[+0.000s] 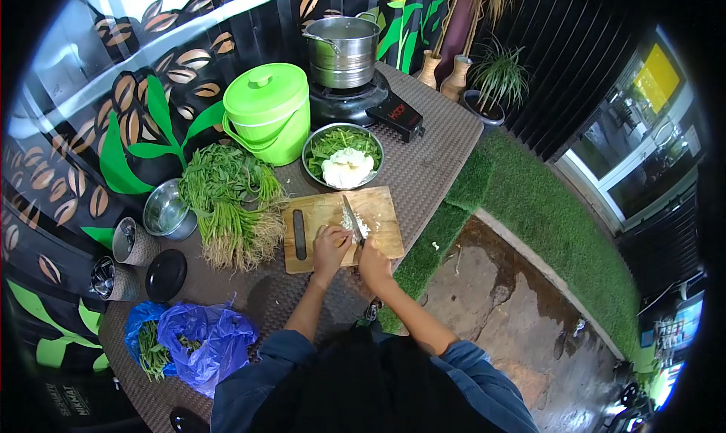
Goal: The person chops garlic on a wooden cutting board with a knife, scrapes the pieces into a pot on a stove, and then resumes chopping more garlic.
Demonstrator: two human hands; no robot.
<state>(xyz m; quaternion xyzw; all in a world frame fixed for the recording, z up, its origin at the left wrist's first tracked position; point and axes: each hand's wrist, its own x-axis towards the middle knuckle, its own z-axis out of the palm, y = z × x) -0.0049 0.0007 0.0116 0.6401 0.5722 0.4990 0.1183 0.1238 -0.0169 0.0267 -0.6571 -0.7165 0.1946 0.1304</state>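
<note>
My right hand [373, 263] is closed round the handle of a kitchen knife [351, 214], its blade pointing away from me over the wooden cutting board [384, 206]. Small white chopped bits [363, 227] lie on both sides of the blade. Close beside the knife, my left hand [330, 250] rests on the board with bent fingers pressed together; whatever they pinch is hidden. Just beyond the board stands a metal bowl [306, 163] of cut greens [340, 140] with a white heap [349, 168] on top.
Left of the board lies a big bunch of rooted greens [227, 198]. Behind are a lidded green bucket [266, 115] and a metal pot [344, 55] on a black stove [340, 104]. A steel bowl [168, 214], black lid [165, 275] and blue plastic bag [215, 342] sit at left.
</note>
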